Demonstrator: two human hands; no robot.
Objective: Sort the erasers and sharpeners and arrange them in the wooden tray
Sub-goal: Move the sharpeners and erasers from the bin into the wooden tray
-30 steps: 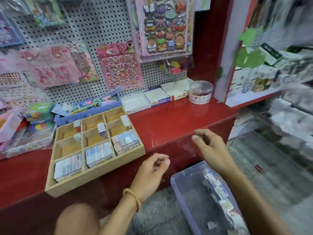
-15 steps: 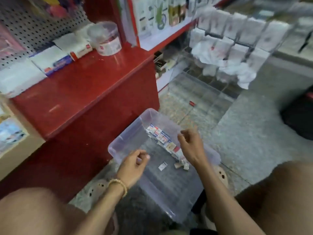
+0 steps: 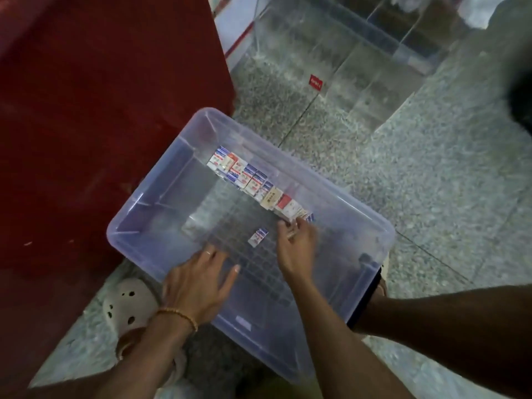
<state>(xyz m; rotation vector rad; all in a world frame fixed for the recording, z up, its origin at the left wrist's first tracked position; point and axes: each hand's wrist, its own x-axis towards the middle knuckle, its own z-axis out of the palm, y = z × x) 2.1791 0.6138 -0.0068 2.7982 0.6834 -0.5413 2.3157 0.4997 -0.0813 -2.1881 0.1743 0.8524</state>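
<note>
Boxed erasers: small packets with blue, red and white printing, lined in a diagonal row along the far right wall of the bin's floor, running from the far left toward the near right. Near end of the row lies under the right hand's fingertips.

Single eraser packet: lies alone on the bin floor, apart from the row, just left of the right hand.

Right hand: inside the bin, fingers bent down onto the near end of the row; whether they pinch a packet cannot be told.

Left hand: fingers spread and straight, holding nothing, at the near left rim of the bin. Beaded bracelet on its wrist.

Clear plastic storage bin: stands on the speckled floor, set diagonally.

Red counter front: at left, just beside the bin's far left corner.

White perforated clog: near left, beside the bin.

Clear acrylic case: far, on the floor, with a small red label.
</note>
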